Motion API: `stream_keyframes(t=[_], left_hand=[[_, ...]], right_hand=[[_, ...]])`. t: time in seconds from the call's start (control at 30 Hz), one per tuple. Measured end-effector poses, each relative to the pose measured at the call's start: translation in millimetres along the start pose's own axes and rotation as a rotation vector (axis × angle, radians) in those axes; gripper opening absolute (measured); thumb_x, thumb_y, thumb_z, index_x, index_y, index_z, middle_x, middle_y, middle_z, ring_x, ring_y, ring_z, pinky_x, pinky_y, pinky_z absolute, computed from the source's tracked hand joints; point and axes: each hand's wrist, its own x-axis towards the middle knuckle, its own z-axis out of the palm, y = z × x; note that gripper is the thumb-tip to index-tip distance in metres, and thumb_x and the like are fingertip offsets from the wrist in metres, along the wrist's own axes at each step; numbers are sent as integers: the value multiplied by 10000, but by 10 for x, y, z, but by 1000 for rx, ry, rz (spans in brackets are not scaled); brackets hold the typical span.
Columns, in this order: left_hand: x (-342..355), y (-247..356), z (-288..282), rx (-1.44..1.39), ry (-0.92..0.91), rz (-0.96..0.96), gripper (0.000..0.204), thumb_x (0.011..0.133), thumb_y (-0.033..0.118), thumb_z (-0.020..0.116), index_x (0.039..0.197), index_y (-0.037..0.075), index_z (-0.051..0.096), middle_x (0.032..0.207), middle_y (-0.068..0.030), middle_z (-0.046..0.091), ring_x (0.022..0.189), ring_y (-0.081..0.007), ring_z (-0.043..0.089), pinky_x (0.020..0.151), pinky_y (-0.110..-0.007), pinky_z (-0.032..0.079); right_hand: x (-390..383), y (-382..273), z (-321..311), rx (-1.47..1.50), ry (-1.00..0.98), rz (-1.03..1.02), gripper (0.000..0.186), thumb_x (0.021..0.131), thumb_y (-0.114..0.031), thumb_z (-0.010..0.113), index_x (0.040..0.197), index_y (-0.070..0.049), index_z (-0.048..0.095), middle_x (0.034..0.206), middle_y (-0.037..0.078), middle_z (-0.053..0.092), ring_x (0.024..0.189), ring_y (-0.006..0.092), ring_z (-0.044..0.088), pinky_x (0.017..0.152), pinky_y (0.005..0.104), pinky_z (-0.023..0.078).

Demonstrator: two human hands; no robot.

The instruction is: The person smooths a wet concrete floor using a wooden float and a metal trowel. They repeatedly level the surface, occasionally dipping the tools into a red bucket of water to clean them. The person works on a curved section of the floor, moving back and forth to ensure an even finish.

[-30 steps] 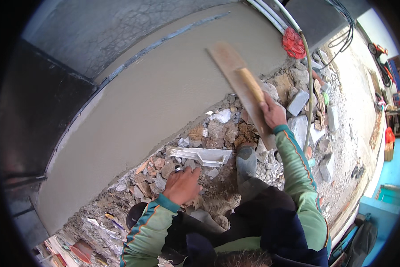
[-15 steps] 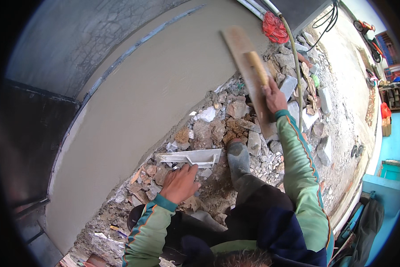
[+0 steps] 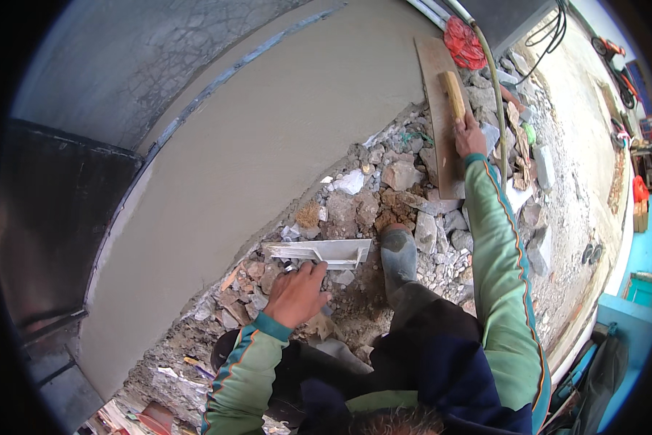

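Observation:
My right hand (image 3: 469, 136) is closed around the wooden handle (image 3: 453, 96) of a long hand float (image 3: 434, 90). The far part of its board overlaps the edge of the smooth wet grey mortar (image 3: 217, 145); the near end is over rubble. Whether the board touches the surface cannot be told. Low at the centre, my left hand (image 3: 295, 296) is closed on a metal plastering trowel (image 3: 322, 251), held above the broken stones. Its pale blade faces away from me, and my fingers hide most of the grip.
Broken stone rubble (image 3: 405, 174) borders the mortar, with my boot (image 3: 398, 254) standing in it. A red plastic bag (image 3: 463, 43) and a hose (image 3: 498, 101) are at the far right. A dark panel (image 3: 72, 217) and a grey wall (image 3: 152, 72) rise at left.
The float has swung right, off most of the mortar toward the rubble, and lies straighter away from me. My left hand and the trowel have hardly moved. The view has shifted slightly.

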Motion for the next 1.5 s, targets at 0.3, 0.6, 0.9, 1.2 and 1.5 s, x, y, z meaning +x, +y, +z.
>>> stream_keyframes(t=[0.3,0.6,0.9,1.2,1.5], left_hand=[[12,-95,224,-33,-2,47,582,893,301,710,1376,53,502,1206,-195,592,1074,-404,639,897,-514,508],[142,-16,233,6,34,81,563,896,297,700,1362,47,506,1168,-191,579,1043,-410,640,875,-534,507],[-59,46,183,-21,39,10,561,873,264,711,1341,31,508,1209,-211,576,1045,-430,637,885,-538,521],[-80,55,230,14,9,8,552,849,236,719,1326,48,515,1217,-210,582,1057,-430,640,888,-530,525],[-97,-153,429,35,57,-12,582,830,264,739,1322,49,514,1206,-179,608,1036,-367,671,876,-527,520]], right_hand=[[203,-1273,662,42,-108,-113,550,1039,-405,453,1517,-138,408,1204,325,650,1142,512,611,986,572,479],[-753,-2074,955,11,-402,-456,601,1034,-401,472,1565,-147,345,1082,314,690,1041,511,650,940,580,506],[-998,-1598,600,-23,-306,-423,569,1038,-408,480,1557,-203,370,1052,307,696,982,521,661,887,594,521],[-1227,-2436,1026,-77,-488,-534,583,1045,-416,455,1572,-190,347,1064,286,705,1004,503,666,922,596,517],[-1726,-3108,1091,-188,-601,-673,571,1055,-419,441,1581,-222,336,1043,248,722,999,456,684,891,578,534]])
